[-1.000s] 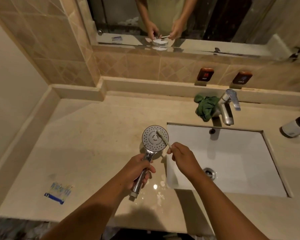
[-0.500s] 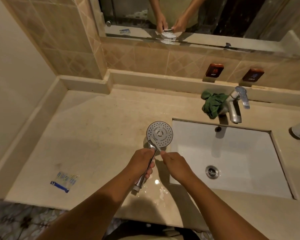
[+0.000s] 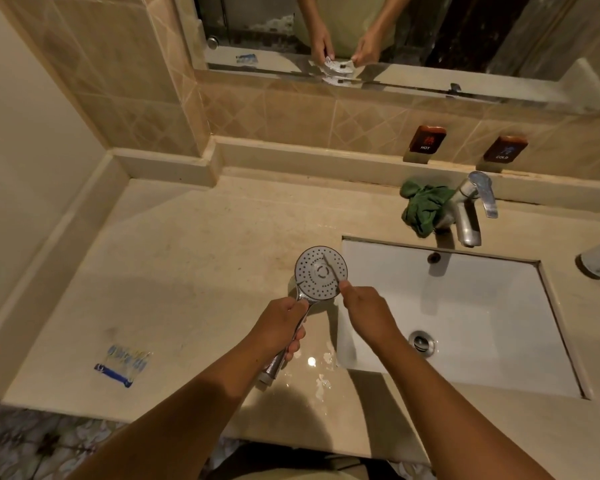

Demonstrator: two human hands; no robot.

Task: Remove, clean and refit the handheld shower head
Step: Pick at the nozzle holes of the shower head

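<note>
Left hand (image 3: 279, 320) grips shower head (image 3: 312, 275), right hand (image 3: 368, 311) pinches thin tool (image 3: 331, 268), over wet beige counter (image 3: 205, 271).

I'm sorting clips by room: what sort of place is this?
Probably a bathroom: a white sink set in the counter, a chrome tap below a HOT sign and a COLD sign, and a mirror above.

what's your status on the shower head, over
Left hand grips shower head by handle. Right hand pinches slim brush, tip on the spray face. Green cloth by tap, not in the way.
</note>
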